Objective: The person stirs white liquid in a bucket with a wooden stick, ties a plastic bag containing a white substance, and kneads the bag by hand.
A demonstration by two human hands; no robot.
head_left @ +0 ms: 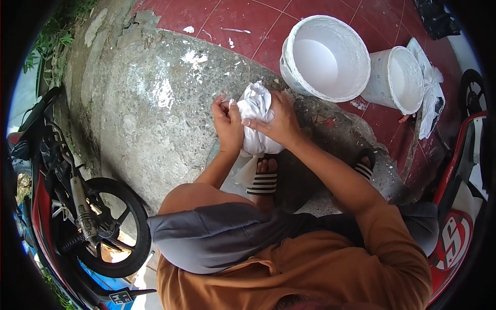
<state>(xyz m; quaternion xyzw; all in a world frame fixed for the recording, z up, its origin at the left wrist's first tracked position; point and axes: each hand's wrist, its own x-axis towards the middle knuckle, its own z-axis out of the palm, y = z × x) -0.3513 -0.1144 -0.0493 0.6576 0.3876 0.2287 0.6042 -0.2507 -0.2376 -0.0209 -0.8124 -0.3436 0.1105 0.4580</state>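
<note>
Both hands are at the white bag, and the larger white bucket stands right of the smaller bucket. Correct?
Not quite: the head view shows the larger white bucket standing left of the smaller bucket. The left hand and right hand are indeed at the white bag.

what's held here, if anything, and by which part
A white bag, held around its upper right side by the right hand. The left hand is at its left side; whether it grips the bag is unclear.
</note>
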